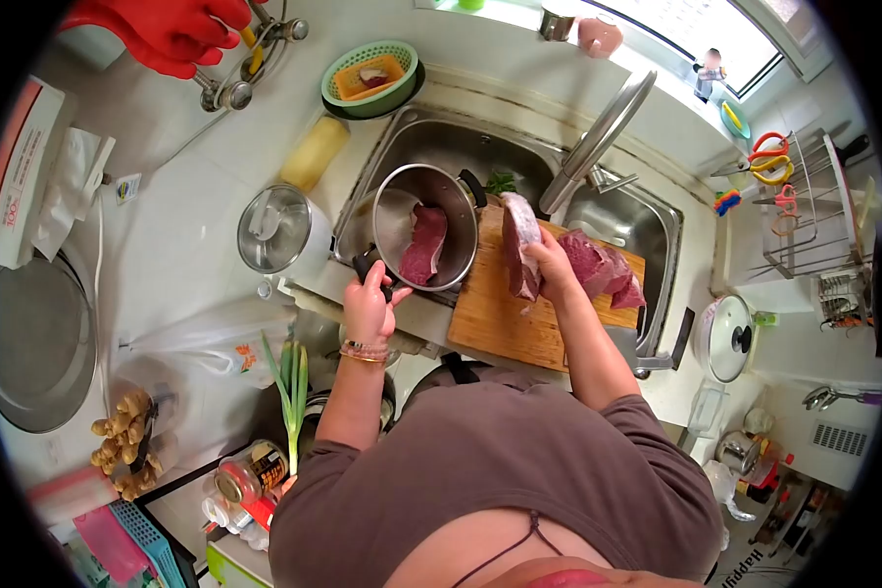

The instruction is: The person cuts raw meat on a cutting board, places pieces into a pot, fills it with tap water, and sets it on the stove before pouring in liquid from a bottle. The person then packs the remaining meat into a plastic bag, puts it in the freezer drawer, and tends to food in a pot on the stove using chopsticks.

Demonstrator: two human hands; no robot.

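My left hand [367, 306] is closed round the black handle of a steel pot [387, 211], which sits over the left sink basin. Inside the pot lies a slab of raw red meat [423, 245]. In my right hand [556, 265] is a thick piece of raw meat [520, 245] with a pale fatty side, held up over the left part of a wooden cutting board [505, 328]. Further right on the board rest more chunks of raw meat [598, 267]. A cleaver [629, 351] lies by the board's lower right corner, its dark handle pointing right.
The steel double sink [431, 127] has a tall faucet [598, 142] between its basins. Left of the pot stand a lidded clear container [276, 230] and a green colander [387, 96]. A glass lid [725, 338] leans at right. Scissors [769, 162] hang by a wire rack [804, 220].
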